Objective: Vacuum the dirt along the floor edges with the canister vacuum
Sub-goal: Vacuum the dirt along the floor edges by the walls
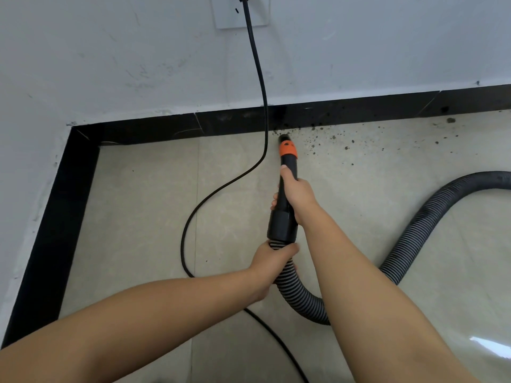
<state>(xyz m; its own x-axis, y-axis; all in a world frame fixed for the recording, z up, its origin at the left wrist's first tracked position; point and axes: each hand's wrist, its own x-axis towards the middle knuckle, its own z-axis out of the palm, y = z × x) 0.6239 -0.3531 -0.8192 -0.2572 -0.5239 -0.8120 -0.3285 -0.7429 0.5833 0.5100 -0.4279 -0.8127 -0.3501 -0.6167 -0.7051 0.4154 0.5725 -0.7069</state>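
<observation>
A black vacuum nozzle (284, 217) with an orange collar (287, 150) points at the floor edge, its tip close to the black baseboard (226, 121). My right hand (297, 193) grips the nozzle tube just behind the collar. My left hand (272, 261) grips the ribbed grey hose (442, 217) where it joins the nozzle. Dark dirt specks (331, 138) lie scattered along the baseboard to the right of the tip. The canister is out of view.
A black power cord (260, 106) hangs from a wall outlet (240, 12), crosses the tiles left of the nozzle and runs under my left arm. The hose loops off to the right. The baseboard turns a corner at the left (80, 134).
</observation>
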